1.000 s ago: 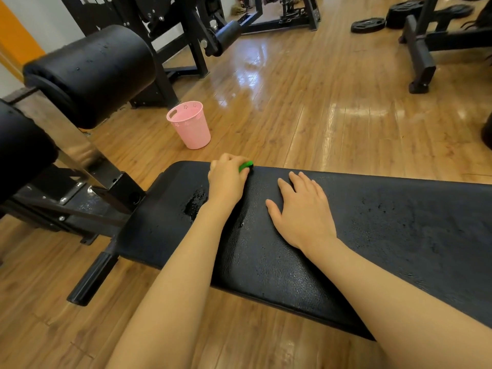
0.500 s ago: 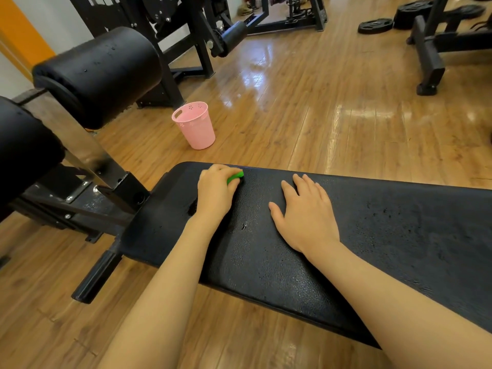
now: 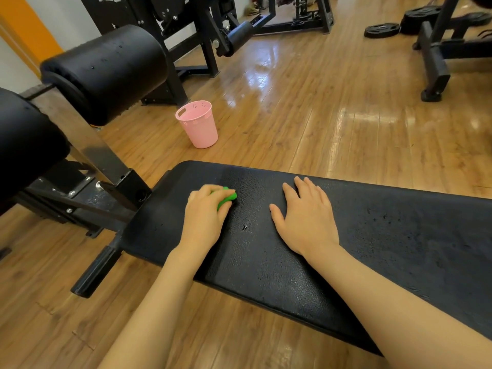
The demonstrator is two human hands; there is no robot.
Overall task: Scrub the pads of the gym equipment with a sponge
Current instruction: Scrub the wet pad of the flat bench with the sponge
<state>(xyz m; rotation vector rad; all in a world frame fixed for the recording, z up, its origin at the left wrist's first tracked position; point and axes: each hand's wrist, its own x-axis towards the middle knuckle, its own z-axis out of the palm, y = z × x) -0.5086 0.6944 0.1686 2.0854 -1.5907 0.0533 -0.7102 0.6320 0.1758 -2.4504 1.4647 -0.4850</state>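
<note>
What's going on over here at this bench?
A person is cleaning a black bench pad in a gym. Their left hand grips a green sponge and presses it onto the pad near its end, while the right hand rests flat on the pad beside it. Droplets show on the pad's surface. A pink plastic bin stands on the wooden floor beyond the bench.

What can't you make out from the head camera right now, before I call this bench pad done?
- Green sponge: mostly covered by the left hand; its shape and face unseen.
- Bench pad: right end cut off by the frame edge; the patch beneath the right hand hidden.
- Pink bucket: contents can't be told from this angle.
</note>
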